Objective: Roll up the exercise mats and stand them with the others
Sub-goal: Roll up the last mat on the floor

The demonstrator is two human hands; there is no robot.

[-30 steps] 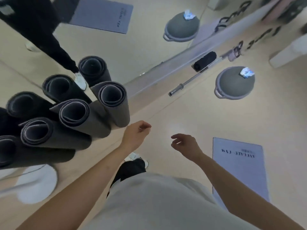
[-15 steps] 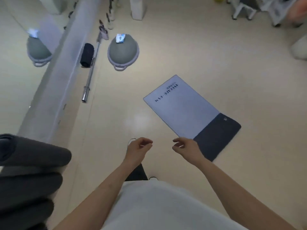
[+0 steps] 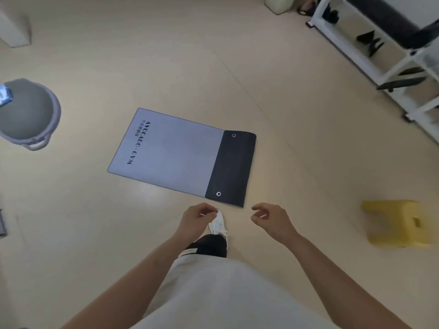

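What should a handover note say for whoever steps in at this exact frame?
Left hand: fingers loosely curled, holding nothing. Right hand: the same.
Grey mat lies flat on the floor just ahead of both hands. Its dark end, nearest the hands, is folded over, with two eyelets showing.
Done: nothing on this mat; it is not rolled.
Left: roll it up, probably starting from the folded end, then stand it with the other rolled mats, which are out of view.
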